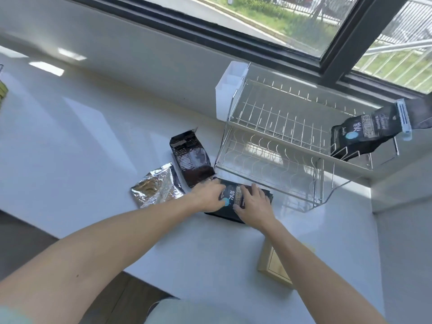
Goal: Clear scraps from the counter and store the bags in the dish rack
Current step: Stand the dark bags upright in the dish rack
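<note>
A black bag with gold print (236, 199) lies flat on the white counter (93, 141) in front of the wire dish rack (280, 146). My left hand (208, 195) holds its left end and my right hand (253, 205) presses on its right side. A second black bag (190, 157) lies just behind, its top open. Beside it to the left lies a crumpled silver foil bag (156, 185). A third black bag (364, 134), closed with a white clip, stands in the rack's upper tier at the right end.
A white plastic holder (228, 94) hangs on the rack's left end. A wooden board (273, 265) lies near the counter's front edge, under my right forearm. The window sill and wall run behind the rack. Something yellowish shows at the far left edge.
</note>
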